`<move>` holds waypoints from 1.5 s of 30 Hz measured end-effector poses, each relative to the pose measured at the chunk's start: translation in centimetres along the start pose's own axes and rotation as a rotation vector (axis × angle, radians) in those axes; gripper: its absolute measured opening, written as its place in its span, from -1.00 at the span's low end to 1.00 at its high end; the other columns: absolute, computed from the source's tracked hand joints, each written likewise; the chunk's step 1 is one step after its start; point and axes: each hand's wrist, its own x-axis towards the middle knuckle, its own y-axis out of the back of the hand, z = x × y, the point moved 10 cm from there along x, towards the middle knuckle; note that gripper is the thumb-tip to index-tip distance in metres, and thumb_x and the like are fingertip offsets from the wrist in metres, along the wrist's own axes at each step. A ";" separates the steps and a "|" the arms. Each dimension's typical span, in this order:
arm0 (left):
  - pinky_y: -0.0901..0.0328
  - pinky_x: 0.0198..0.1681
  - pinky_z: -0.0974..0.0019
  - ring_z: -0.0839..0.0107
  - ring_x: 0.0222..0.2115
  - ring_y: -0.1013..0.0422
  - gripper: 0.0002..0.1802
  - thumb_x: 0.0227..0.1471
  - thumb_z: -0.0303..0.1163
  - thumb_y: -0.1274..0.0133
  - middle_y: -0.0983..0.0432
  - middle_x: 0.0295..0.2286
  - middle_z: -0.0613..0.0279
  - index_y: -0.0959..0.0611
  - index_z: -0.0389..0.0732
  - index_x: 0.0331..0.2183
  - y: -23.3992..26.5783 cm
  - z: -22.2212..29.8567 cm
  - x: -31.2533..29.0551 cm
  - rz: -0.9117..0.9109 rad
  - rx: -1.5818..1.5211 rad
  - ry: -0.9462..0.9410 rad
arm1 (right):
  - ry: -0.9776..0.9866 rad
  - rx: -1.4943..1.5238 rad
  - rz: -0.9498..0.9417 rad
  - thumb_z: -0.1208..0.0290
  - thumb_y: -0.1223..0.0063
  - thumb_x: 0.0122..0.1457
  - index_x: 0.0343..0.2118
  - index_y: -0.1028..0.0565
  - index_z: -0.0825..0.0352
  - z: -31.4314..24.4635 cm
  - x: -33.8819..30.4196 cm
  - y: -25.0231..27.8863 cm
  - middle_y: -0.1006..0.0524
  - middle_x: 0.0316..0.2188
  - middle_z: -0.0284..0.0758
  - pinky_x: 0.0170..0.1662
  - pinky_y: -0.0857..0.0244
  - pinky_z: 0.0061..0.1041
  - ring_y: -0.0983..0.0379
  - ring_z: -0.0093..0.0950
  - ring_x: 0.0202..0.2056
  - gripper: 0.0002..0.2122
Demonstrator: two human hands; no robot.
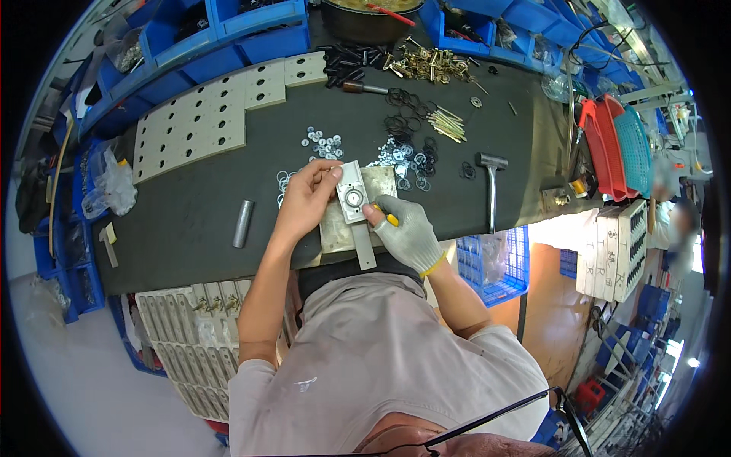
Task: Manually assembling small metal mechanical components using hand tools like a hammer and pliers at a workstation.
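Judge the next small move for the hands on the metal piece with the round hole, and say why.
Probably press the yellow-handled tool down at the round fitting in the metal piece. The left hand pins that piece on the steel block, and the gloved right hand holds the tool beside it.

We saw a dark workbench [198, 213] carrying, at its centre, a metal base plate [335, 225]. At nine o'clock lay a short steel tube [242, 223]; at three o'clock, a hammer [492, 190]. Pale drilled plates [202, 118] sat at eleven o'clock, loose washers [324, 143] and black rubber rings [403, 114] at twelve, brass fittings [430, 65] at one.
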 end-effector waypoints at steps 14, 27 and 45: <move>-0.24 -0.46 0.51 0.67 -0.52 -0.32 -0.73 0.36 -0.39 0.01 -0.47 -0.49 0.37 -0.61 -0.33 -0.02 2.3 -0.5 -3.9 0.170 -0.007 -0.142 | 0.243 -0.361 0.319 0.15 -0.14 0.27 -0.16 -0.63 0.40 0.6 7.8 11.6 -0.60 -0.21 -0.02 -0.03 -0.41 -0.17 -0.54 -0.01 -0.13 -0.65; -0.24 -0.46 0.55 0.68 -0.49 -0.32 -0.76 0.34 -0.42 0.00 -0.49 -0.45 0.39 -0.65 -0.29 -0.05 9.7 -5.0 -15.6 0.401 0.014 0.053 | 0.122 -1.000 0.238 0.37 -0.04 0.22 -0.18 -0.65 0.31 7.1 17.4 14.6 -0.62 -0.07 -0.04 0.08 -0.43 -0.17 -0.54 -0.10 0.00 -0.78; -0.38 -0.15 0.11 0.07 -0.27 -0.45 -0.84 0.06 -0.50 -0.20 -0.52 -0.38 0.04 -0.71 -0.34 -0.27 23.5 -1.1 -14.9 0.951 1.110 -0.200 | 0.149 -0.831 0.237 0.26 -0.16 0.17 -0.16 -0.59 0.48 6.9 13.8 20.9 -0.59 -0.24 0.15 -0.06 -0.41 -0.08 -0.53 0.09 -0.10 -0.66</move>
